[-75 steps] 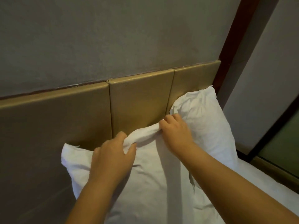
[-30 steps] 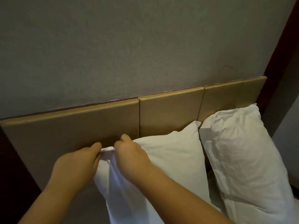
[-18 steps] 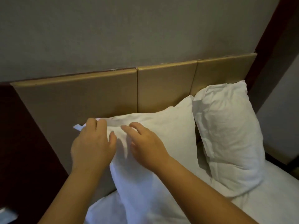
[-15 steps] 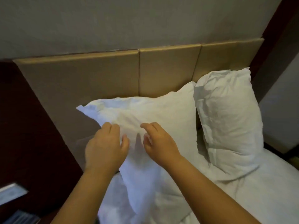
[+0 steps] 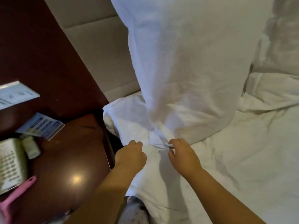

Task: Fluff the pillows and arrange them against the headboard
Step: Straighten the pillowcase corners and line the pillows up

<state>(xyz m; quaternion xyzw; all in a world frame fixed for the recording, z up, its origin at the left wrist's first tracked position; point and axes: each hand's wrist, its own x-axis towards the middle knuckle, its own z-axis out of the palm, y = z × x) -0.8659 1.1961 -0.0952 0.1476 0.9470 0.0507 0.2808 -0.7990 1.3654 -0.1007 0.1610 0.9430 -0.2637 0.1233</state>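
The near white pillow stands upright on the bed and leans on the beige padded headboard. Its lower corner is bunched into folds just above my hands. My right hand pinches those folds between thumb and fingers. My left hand lies beside it with the fingers curled down into the white fabric at the mattress edge; what it holds is hidden. A second white pillow leans at the far right, partly cut off by the frame.
White rumpled bed sheet spreads to the right. A dark wooden nightstand stands close on the left, carrying a keypad phone, a small bottle, a leaflet and a pink brush handle.
My view has tipped down from the headboard's top to the mattress. Both hands have slid from the near pillow's upper edge down to its bottom corner.
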